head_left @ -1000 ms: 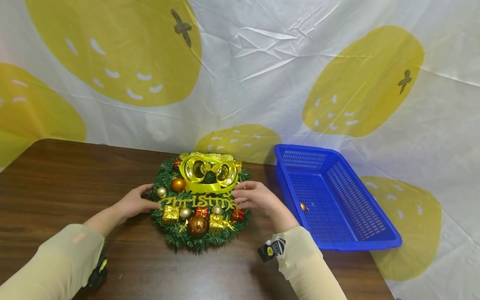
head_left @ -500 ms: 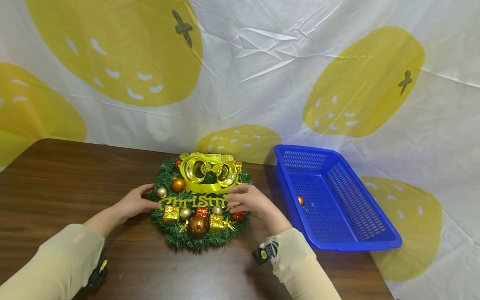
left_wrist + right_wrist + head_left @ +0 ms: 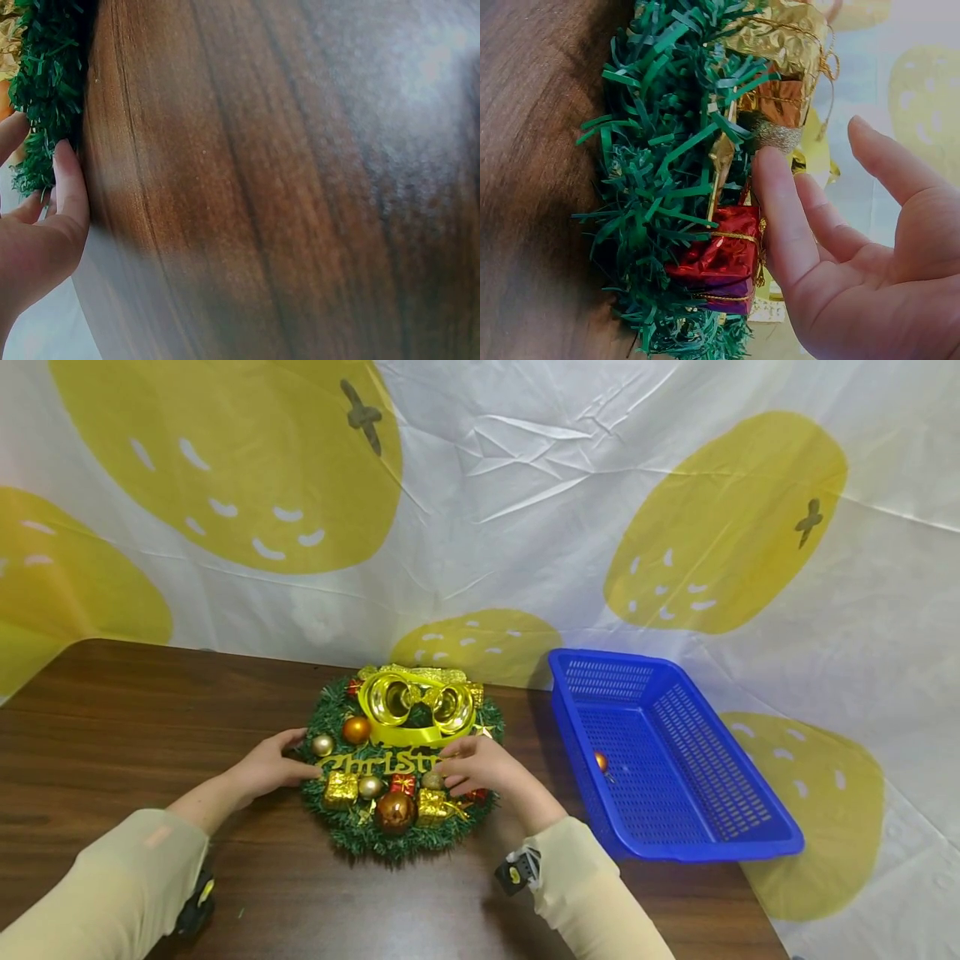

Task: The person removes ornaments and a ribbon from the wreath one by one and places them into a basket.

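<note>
On the dark brown wooden table [image 3: 150, 718]: round green tinsel wreath [image 3: 386, 843] with gold lettering [image 3: 375, 764]. Left hand [image 3: 264, 767] touches its rim, grip unclear; right hand [image 3: 486, 770], loose and empty, over the lettering. Brushing fingertips could knock the small glittery gold ball [image 3: 778, 137] loose.

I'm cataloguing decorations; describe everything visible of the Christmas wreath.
The Christmas wreath, round and of green tinsel-like foliage, lies face up on the brown wood-grain table. Gold lettering beginning "Christ" crosses it, its end behind the right grip. Decorations: two gold bells, yellow ribbon, orange, brown and gold balls, and shiny red and gold gift boxes. The left grip touches its left edge; the right grip's contact is unclear.
</note>
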Available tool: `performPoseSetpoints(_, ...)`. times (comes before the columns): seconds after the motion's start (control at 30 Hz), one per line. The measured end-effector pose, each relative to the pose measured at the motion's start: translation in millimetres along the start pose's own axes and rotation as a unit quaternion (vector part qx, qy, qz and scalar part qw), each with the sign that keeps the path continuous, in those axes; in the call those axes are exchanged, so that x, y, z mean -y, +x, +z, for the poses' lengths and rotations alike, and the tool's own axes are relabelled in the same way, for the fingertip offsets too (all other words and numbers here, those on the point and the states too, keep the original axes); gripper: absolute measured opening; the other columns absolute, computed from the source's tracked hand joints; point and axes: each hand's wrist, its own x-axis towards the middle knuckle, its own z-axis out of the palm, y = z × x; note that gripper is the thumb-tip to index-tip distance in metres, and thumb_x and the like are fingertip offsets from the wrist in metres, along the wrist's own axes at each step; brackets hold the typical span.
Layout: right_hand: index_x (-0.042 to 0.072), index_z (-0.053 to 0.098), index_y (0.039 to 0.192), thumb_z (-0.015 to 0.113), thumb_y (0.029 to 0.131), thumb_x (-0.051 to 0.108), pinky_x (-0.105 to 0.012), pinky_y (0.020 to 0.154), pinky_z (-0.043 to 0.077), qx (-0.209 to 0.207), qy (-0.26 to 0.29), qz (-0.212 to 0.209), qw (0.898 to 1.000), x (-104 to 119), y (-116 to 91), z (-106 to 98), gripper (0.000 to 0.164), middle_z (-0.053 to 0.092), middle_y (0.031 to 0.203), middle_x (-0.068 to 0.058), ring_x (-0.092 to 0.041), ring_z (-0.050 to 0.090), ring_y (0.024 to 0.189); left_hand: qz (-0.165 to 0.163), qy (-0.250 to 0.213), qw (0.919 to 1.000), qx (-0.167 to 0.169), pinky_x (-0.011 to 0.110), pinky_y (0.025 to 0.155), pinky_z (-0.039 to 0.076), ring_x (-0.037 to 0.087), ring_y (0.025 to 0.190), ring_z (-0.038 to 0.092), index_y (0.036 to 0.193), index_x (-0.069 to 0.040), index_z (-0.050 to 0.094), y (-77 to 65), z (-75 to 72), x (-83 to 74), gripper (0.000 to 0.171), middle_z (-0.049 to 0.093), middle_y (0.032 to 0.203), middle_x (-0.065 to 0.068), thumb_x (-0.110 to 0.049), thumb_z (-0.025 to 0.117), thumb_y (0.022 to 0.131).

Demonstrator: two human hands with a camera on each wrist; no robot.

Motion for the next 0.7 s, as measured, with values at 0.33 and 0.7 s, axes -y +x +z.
performPoseSetpoints(0.33,-0.002,0.062,0.114,0.072,0.083,0.019,-0.031,0.067,0.059,-0.014,-0.05,-0.01,0.999,-0.4,1.4,11.8,0.039,0.065,0.102,-0.015,-0.013,0.063,0.071,0.001,-0.003,1.0,0.003,0.041,0.092,0.052,0.046,0.123,0.044,0.146,0.012,0.004,-1.6,-0.3,-0.8,0.088,0.012,0.145,0.039,-0.017,0.064,0.088)
performPoseSetpoints(0.7,0.0,0.07,0.094,0.072,0.082,0.016,-0.028,0.059,0.058,-0.038,-0.109,-0.021,0.993,1.3,2.6,19.9,0.019,0.067,0.088,-0.011,-0.013,0.063,0.062,0.003,0.0,1.0,0.004,0.042,0.094,0.051,0.045,0.121,0.046,0.146,0.011,0.004,-2.8,1.0,-2.6,0.089,0.012,0.146,0.039,-0.019,0.064,0.088)
